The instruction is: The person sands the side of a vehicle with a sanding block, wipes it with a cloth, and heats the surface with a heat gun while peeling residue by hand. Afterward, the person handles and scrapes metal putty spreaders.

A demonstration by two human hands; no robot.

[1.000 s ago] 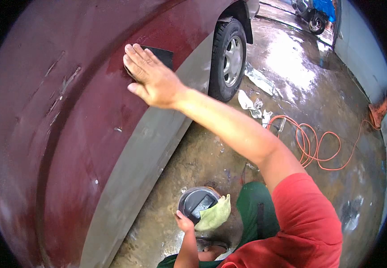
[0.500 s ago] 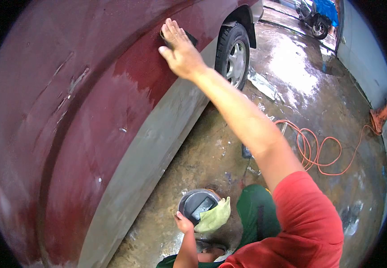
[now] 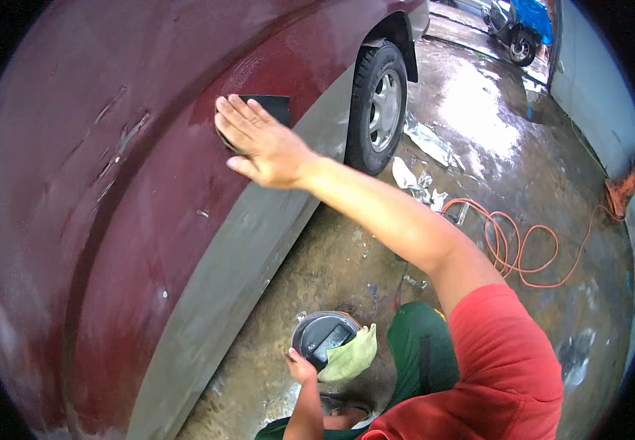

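My right hand (image 3: 262,143) lies over a black sheet of sandpaper (image 3: 277,108), pressing it against the maroon side panel of a car (image 3: 178,183). Its fingers are stretched out and the sheet sticks out beyond them on the upper right; the rest is hidden under the palm. Low in the view, my left hand (image 3: 302,367) grips the near rim of a dark round bucket (image 3: 308,334). Inside the bucket is a dark flat block (image 3: 336,339), and a pale green cloth (image 3: 350,357) hangs over its right side.
A grey lower strip (image 3: 247,235) runs along the car to the wheel (image 3: 385,110). Scratches (image 3: 134,130) mark the panel. On the wet floor lie an orange hose or cord (image 3: 504,242) and crumpled wrapping (image 3: 421,187). A motorbike (image 3: 520,48) stands far right, beside a pale wall (image 3: 596,88).
My right hand has slid down and to the left along the panel with the sandpaper, and more of the sheet now shows. My left hand stays on the bucket rim.
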